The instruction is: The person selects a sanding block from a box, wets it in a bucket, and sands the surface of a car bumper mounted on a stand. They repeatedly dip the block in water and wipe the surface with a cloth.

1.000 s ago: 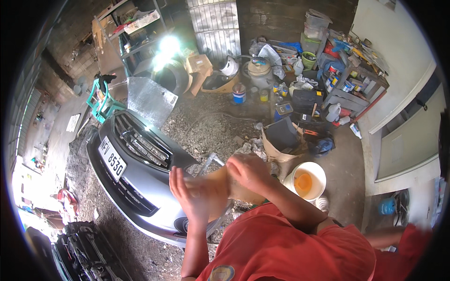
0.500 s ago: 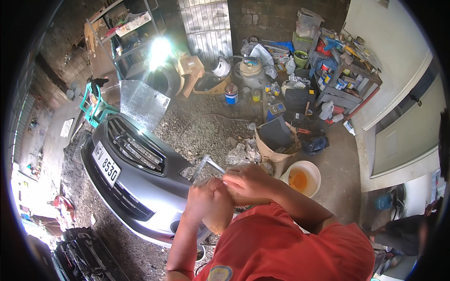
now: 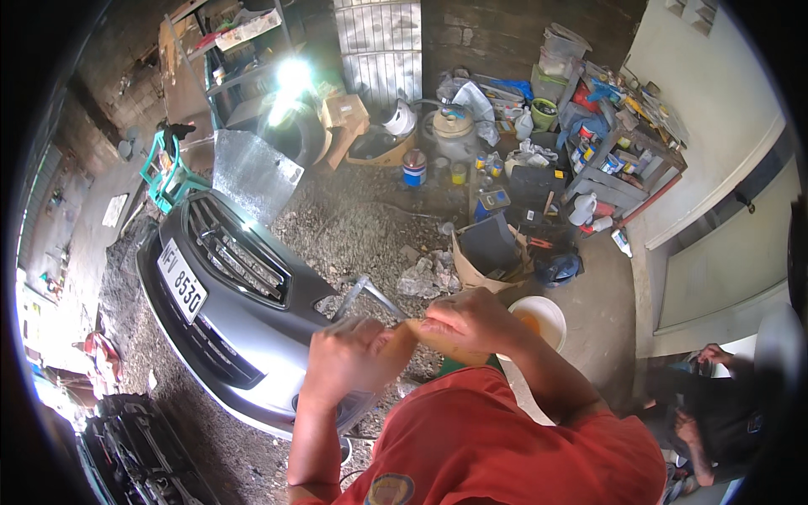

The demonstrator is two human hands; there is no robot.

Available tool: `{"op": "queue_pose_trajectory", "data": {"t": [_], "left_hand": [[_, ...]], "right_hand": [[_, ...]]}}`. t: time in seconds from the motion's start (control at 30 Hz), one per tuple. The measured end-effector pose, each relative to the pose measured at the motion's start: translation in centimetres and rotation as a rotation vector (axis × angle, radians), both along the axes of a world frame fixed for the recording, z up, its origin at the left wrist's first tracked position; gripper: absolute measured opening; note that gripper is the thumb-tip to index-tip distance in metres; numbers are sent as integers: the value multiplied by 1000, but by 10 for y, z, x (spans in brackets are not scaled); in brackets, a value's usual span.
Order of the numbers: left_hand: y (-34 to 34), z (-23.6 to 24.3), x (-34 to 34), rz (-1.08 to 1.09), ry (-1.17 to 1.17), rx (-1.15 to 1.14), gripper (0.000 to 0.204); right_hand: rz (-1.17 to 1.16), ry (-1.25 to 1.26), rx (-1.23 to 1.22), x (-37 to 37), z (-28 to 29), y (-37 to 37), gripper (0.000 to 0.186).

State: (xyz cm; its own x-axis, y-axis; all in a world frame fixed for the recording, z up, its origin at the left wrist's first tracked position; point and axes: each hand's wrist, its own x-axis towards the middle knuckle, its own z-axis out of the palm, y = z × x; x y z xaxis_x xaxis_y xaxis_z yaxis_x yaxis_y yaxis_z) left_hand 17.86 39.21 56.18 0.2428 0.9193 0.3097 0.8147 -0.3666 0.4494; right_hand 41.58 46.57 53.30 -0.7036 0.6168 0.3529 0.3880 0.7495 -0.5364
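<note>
Both of my hands are closed on a tan sheet (image 3: 452, 347), perhaps paper, in front of my red shirt. My left hand (image 3: 352, 353) grips its left part, blurred a little, and my right hand (image 3: 461, 318) pinches its right part. Just left of them lies a silver-and-dark car bumper (image 3: 227, 311) with a grille and plate, propped over gravel. A bent metal bar (image 3: 364, 288) sticks up behind my hands.
A white bucket (image 3: 547, 310) with orange contents is at my right, behind it a cardboard box (image 3: 480, 261). Paint cans (image 3: 414, 168) and a cluttered bench (image 3: 627, 143) line the back. Another person (image 3: 707, 404) in dark clothes is at the lower right, near a door (image 3: 724, 252).
My left hand's spread fingers have closed on the sheet, and both hands have shifted, the right slightly rightward. The other person in dark clothes has come more into view at the lower right.
</note>
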Motion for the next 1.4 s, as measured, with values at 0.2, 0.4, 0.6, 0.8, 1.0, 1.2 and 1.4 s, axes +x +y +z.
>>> {"op": "queue_pose_trajectory", "data": {"t": [0.2,0.4,0.6,0.8,1.0,1.2,1.4], "left_hand": [[4,-15,-13,14,-76,35,22],[-3,-13,-27,84,-184,21,17],[-5,-15,-34,77,-545,-31,20],[-11,-42,-73,179,-1108,-50,33],[-21,-43,-85,86,-1829,-352,71],[-60,-119,-84,-70,-2301,-340,99],[-52,-105,-57,498,-1694,-449,71]], "right_hand": [[-19,-39,109,1,2,10,32],[-86,47,116,12,6,16,28],[-104,314,-47,-9,24,21,27],[-102,719,-963,-19,-77,22,71],[-17,657,-1287,-21,-82,-1,40],[-91,862,-1204,-36,-70,1,36],[-258,886,-1345,-38,-88,10,34]]}}
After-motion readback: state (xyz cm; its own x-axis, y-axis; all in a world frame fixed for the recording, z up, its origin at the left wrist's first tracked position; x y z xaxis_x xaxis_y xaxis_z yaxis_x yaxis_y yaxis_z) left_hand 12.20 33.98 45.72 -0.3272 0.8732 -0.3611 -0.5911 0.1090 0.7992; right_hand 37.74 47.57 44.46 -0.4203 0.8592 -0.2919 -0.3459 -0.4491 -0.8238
